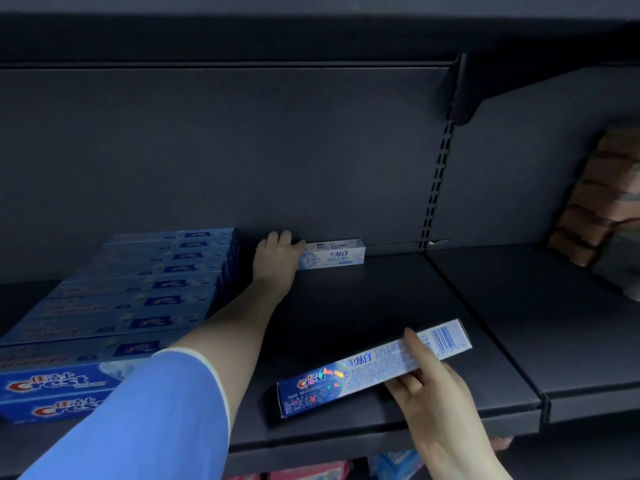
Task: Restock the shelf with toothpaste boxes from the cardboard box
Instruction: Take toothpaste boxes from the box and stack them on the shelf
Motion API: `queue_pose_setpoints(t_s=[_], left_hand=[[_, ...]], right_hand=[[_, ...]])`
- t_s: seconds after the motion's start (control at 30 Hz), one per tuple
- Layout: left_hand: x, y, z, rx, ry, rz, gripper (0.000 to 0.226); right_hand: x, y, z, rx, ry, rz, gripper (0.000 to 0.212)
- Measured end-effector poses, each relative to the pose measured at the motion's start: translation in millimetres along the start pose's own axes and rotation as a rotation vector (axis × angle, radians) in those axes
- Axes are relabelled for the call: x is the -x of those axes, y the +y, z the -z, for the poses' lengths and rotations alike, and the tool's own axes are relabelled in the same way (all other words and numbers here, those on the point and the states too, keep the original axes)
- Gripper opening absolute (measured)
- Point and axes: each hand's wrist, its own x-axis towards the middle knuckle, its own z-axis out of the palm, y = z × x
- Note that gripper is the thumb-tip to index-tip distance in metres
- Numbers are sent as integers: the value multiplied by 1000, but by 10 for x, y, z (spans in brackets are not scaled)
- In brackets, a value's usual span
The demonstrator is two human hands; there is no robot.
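Note:
A dark shelf (363, 306) fills the view. My left hand (277, 256) reaches to the back wall and grips the left end of a pale toothpaste box (334, 255) that stands on its long edge there. My right hand (426, 386) holds a second blue and white toothpaste box (367, 367) just above the front of the shelf, tilted, barcode end to the right. Several stacked blue toothpaste boxes (131, 299) lie in rows on the left of the shelf. The cardboard box is not in view.
A slotted upright (436, 181) and a bracket (460, 88) divide this bay from the right-hand bay, where brownish packs (602, 199) are stacked. Another shelf overhangs above. Coloured packages (311, 472) show on the shelf below.

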Motion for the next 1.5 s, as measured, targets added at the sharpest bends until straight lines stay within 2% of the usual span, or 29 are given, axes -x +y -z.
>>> queue_pose_setpoints(t_s=[0.13,0.23,0.4,0.77,0.8,0.93,1.07,1.2,1.23,1.37,1.43,1.5], left_hand=[[-3,42,-101,1,109,-5,47],[-10,53,-109,10,181,-35,35],[17,31,-189,-10,170,-94,38],[54,85,-176,-55,207,-40,37],[51,88,-151,-37,199,-11,37],[71,208,4,215,-134,98,54],[168,385,308,492,-187,126,58],[496,464,831,772,-176,-61,51],[614,456,936,811,-189,-104,56],[1114,344,1106,691,-248,-240,89],[1312,308,1080,608,-220,-281,95],[1447,292,1004,566,-217,-287,89]], right_hand=[[2,16,2,1,-2,4,51],[12,14,-5,14,10,14,43],[20,22,-1,4,4,15,40],[-4,26,-9,-4,35,25,31],[-8,29,-10,-7,37,27,31],[-12,35,-18,-12,47,34,30],[-15,29,-45,-6,51,35,28],[-37,21,-74,-16,45,23,19],[-46,14,-84,-21,39,18,16],[-88,-2,-129,-30,25,-2,13],[-114,-5,-145,-38,27,-3,15],[-131,-8,-169,-32,39,-3,17]])
